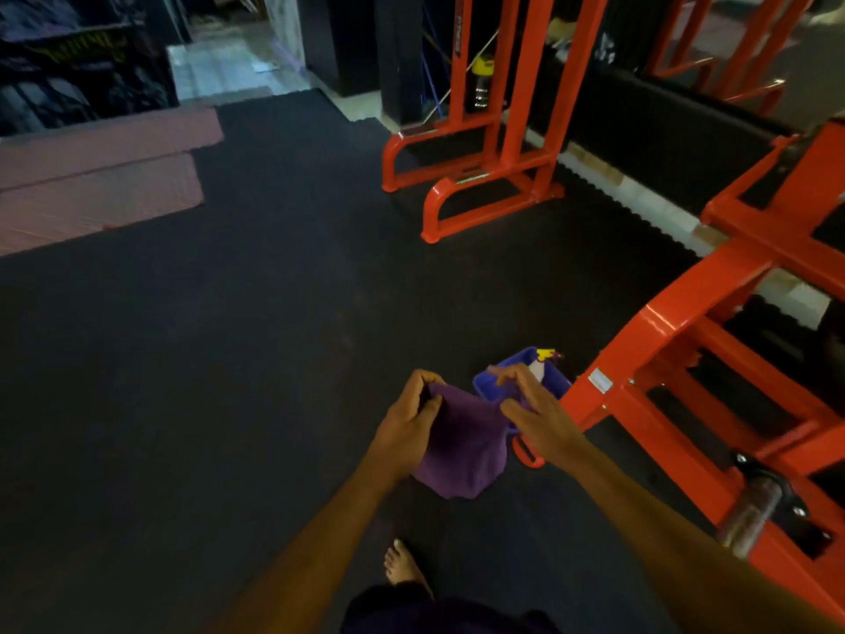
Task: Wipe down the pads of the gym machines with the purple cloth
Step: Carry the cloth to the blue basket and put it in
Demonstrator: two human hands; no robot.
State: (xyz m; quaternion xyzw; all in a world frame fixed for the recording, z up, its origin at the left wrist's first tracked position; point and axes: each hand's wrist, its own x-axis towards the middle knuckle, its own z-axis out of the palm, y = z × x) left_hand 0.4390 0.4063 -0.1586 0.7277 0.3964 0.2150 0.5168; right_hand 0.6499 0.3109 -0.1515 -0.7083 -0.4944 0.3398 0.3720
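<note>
Cloth [462, 443] btwn hands: left hand [407, 418] grips, right hand [535, 414] maybe pinching.

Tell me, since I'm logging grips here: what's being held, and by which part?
The purple cloth: the left hand grips its upper left edge. Whether the right hand pinches the right edge cannot be told.

Two hands [411, 418]; one purple cloth [462, 446]; one blue basket [487, 386]; one spray bottle [539, 366]; two pink mats [100, 176]

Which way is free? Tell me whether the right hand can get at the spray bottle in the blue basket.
Probably yes. The right hand hovers just above the blue basket, the spray bottle stands beyond its fingers, nothing between. It may be pinching the purple cloth.
</note>
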